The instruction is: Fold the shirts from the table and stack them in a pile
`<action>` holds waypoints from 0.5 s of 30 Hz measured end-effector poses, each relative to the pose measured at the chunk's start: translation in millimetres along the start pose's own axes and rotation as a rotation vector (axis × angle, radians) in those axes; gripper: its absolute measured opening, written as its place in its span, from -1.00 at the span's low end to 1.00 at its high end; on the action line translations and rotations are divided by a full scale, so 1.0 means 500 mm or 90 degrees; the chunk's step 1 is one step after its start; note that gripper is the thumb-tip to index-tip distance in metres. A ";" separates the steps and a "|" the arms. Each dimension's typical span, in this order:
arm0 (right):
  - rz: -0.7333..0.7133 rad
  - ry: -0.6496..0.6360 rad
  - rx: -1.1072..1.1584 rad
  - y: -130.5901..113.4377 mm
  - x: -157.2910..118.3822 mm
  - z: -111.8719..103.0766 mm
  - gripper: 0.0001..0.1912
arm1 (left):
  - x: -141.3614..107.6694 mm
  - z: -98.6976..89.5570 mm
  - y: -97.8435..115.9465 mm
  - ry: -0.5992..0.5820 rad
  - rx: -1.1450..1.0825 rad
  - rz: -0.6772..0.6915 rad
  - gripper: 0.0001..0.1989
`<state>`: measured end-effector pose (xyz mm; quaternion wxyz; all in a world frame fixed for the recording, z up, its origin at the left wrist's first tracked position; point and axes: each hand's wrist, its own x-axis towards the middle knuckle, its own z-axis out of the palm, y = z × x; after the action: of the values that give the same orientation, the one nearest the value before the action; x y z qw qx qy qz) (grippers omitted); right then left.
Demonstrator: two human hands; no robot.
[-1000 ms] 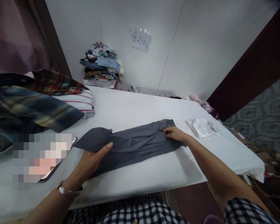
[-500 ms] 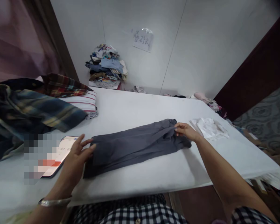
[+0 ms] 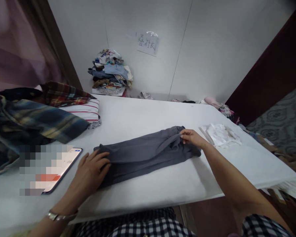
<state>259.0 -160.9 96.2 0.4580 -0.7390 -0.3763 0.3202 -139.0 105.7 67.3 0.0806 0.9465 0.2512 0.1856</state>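
Lying between the two hands, the gray cloth (image 3: 143,151) makes a long, flat strip on the white table (image 3: 143,113). The left hand (image 3: 91,168) is open, palm down, with its fingers a bit apart. It rests on the end of the cloth nearest to it and does not seem to pinch anything. The right hand (image 3: 193,137) is almost closed. Its thumb and fingers pinch a small fold near the other end, where the cloth is bunched and wrinkly. A shiny bracelet (image 3: 60,217) goes around the left wrist (image 3: 64,202). A phone (image 3: 64,171) lies just left of the left hand, partly hidden by blurry squares. Farther past that hand, a blue plaid shirt (image 3: 49,115), a red plaid cloth (image 3: 67,93) and a striped cloth (image 3: 87,110) are heaped together. Near the right hand, on its right, is some white cloth (image 3: 220,134). Well past both hands, a pile of clothes (image 3: 111,72) stands by the wall (image 3: 212,49), and a sign (image 3: 148,42) is up on it.
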 end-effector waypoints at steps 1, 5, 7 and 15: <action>0.001 -0.018 0.000 -0.001 0.001 -0.001 -0.68 | 0.005 -0.019 0.002 0.030 -0.014 0.000 -0.71; -0.009 -0.067 -0.006 -0.006 0.010 -0.006 -0.71 | 0.018 -0.115 0.017 0.100 -0.150 -0.025 -0.74; -0.010 -0.082 -0.014 -0.012 0.017 -0.009 -0.73 | 0.023 -0.161 0.027 0.106 -0.240 -0.097 -0.72; 0.061 -0.216 -0.024 -0.010 0.065 -0.005 -0.62 | 0.061 -0.246 0.053 0.081 -0.624 -0.498 -0.57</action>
<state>276.4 -133.0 97.4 0.3583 -0.6995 -0.4187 0.4549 -150.7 105.6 196.1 0.5519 0.6248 0.4686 0.2922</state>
